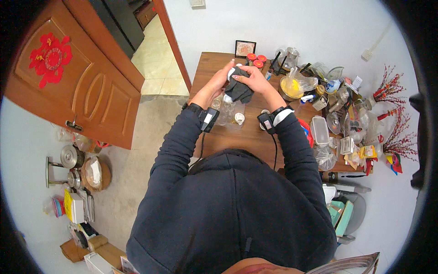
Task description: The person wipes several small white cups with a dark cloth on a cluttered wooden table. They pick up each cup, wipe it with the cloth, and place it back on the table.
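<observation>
Both hands meet over the far left part of a brown wooden table [212, 140]. A black cloth [240, 89] hangs crumpled between them, with my right hand [256, 81] gripping it from above. My left hand [215, 84] holds a small white object [231, 73], partly wrapped by the cloth; its full shape is hidden. Below the hands stand several clear glass bottles [224, 113], and a white cap [227, 98] shows just under the cloth. Nearer to me is a small jar with a white lid [239, 118]. Another white-rimmed item [264, 118] is half hidden by my right wrist.
Red-lidded jars [258, 64] and a framed picture [245, 49] stand at the table's back. On the right are a bowl with yellow contents [293, 88], a plastic container [320, 131] and crowded glassware. A wooden door [85, 75] stands ajar to the left.
</observation>
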